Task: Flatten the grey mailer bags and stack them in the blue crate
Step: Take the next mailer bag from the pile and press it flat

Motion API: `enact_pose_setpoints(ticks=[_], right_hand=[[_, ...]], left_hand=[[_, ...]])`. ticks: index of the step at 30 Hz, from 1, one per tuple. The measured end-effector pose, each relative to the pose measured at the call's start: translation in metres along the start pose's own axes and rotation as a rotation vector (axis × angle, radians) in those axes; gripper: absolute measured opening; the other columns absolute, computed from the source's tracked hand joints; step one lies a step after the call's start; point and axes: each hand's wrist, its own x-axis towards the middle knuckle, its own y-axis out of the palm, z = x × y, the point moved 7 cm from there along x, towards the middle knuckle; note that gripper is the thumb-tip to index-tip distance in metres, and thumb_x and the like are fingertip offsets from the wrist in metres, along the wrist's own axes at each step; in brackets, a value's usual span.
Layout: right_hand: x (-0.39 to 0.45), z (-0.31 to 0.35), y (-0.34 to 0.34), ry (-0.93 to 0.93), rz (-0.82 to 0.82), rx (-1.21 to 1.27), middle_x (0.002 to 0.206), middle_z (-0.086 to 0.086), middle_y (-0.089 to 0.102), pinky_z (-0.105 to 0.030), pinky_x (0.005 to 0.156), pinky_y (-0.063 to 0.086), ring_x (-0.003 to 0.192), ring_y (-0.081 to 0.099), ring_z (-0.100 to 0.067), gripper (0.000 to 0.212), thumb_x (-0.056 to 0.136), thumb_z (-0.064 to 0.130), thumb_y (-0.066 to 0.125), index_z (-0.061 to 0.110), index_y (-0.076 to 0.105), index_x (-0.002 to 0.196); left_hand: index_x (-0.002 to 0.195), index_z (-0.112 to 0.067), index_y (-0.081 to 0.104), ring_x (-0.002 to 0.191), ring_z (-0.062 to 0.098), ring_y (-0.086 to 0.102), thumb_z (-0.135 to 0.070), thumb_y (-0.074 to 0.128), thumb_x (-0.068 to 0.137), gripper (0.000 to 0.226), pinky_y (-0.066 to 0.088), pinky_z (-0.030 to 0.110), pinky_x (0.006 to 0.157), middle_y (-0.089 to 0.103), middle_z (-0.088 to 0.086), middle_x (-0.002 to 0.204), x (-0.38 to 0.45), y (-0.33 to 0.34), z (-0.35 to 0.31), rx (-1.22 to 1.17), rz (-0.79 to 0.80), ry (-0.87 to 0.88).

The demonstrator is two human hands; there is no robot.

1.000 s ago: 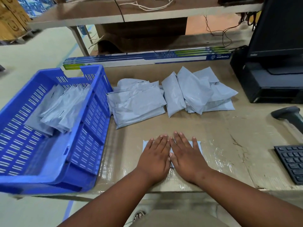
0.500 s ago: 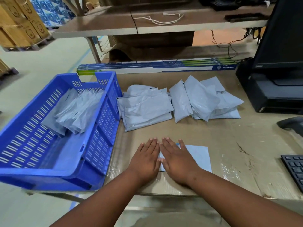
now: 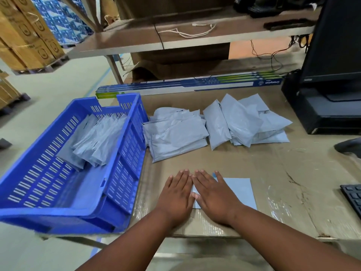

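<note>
A flat grey mailer bag (image 3: 242, 190) lies on the cardboard-covered table near the front edge. My left hand (image 3: 176, 196) and my right hand (image 3: 214, 196) lie side by side with straight fingers; the right presses on the bag's left half and the left sits at its left edge. Two heaps of puffy grey mailers lie behind, one heap (image 3: 175, 133) beside the crate and another (image 3: 246, 122) further right. The blue crate (image 3: 121, 184) stands at the table's left end with several flattened mailers (image 3: 97, 139) stacked in its far part.
A black monitor on its stand (image 3: 328, 98) fills the right rear. A keyboard corner (image 3: 353, 198) and a dark scanner (image 3: 349, 146) sit at the right edge. A long blue box (image 3: 191, 85) lies along the back, under a shelf. Cartons stand on the floor at left.
Both hands have slid left across the bag, uncovering its right half. The camera has shifted left and tipped up a little.
</note>
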Motion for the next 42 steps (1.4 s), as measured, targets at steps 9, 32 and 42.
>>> enact_pose_setpoints(ticks=[9, 32, 42], right_hand=[[0.014, -0.033, -0.012, -0.037, 0.05, -0.082, 0.176, -0.005, 0.017, -0.058, 0.129, 0.003, 0.162, 0.013, -0.021, 0.069, 0.109, 0.06, 0.018, 0.023, 0.024, 0.167], [-0.015, -0.019, 0.005, 0.024, 0.074, 0.01, 0.174, 0.01, -0.022, -0.059, 0.127, -0.01, 0.161, -0.02, -0.022, 0.08, 0.102, 0.076, 0.017, 0.038, -0.008, 0.168], [-0.043, -0.06, -0.008, 0.12, 0.015, 0.019, 0.175, 0.0, -0.021, -0.051, 0.13, -0.009, 0.16, -0.024, -0.018, 0.086, 0.101, 0.074, 0.011, 0.026, -0.002, 0.17]], left_hand=[[0.17, -0.018, 0.009, 0.164, 0.022, -0.002, -0.049, 0.019, 0.112, 0.067, 0.005, 0.048, 0.132, 0.003, 0.004, 0.178, 0.021, -0.014, 0.001, -0.036, -0.003, -0.109], [0.17, -0.023, 0.004, 0.164, 0.023, -0.006, -0.057, 0.017, 0.106, 0.074, 0.005, 0.055, 0.131, -0.007, 0.002, 0.178, -0.007, 0.0, -0.008, -0.013, -0.031, -0.053], [0.167, -0.014, 0.025, 0.164, 0.023, 0.009, -0.051, 0.033, 0.108, 0.071, 0.017, 0.052, 0.13, 0.017, 0.008, 0.176, 0.014, -0.018, -0.065, -0.023, -0.161, 0.173]])
